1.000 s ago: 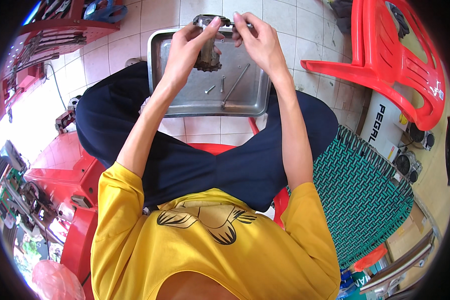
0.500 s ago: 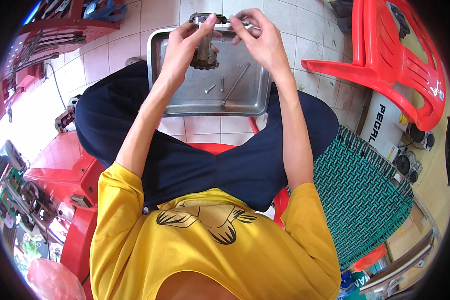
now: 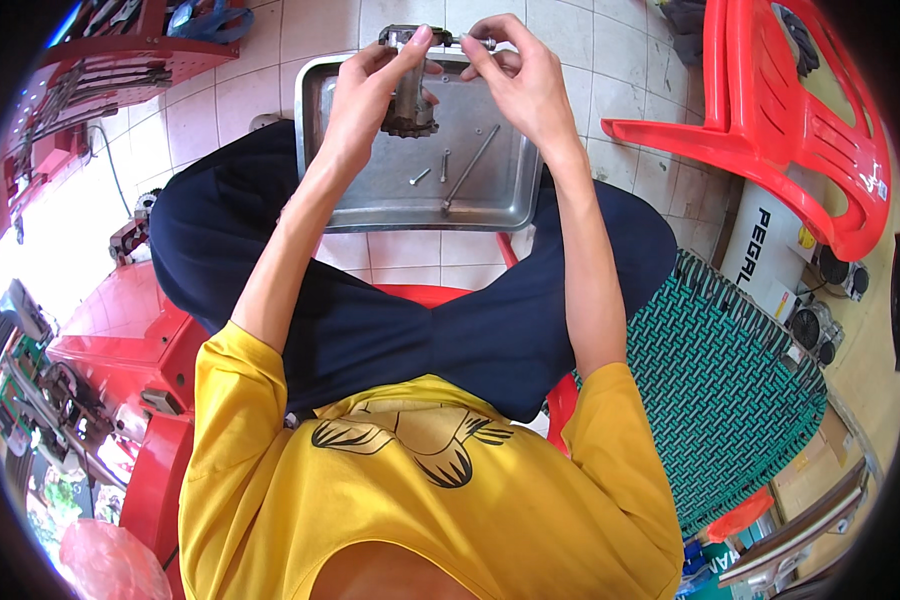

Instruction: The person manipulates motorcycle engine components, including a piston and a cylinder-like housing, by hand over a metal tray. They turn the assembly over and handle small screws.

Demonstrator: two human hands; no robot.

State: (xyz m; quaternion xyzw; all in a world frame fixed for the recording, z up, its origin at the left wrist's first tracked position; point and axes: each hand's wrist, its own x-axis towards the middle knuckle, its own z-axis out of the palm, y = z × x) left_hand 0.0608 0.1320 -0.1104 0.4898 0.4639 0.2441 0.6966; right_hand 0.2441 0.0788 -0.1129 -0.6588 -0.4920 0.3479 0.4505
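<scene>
From here I see the left hand (image 3: 374, 88) clamped round a dark metal part (image 3: 408, 105) over the tray (image 3: 370, 198), presumably steadying it while the right hand (image 3: 520, 80) pinches a slim rod (image 3: 457, 40) at its side

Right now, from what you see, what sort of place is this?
Most likely a repair workshop: your left hand holds a grimy metal part over a metal tray with loose bolts in it, and metal pieces line a red rack.
</scene>
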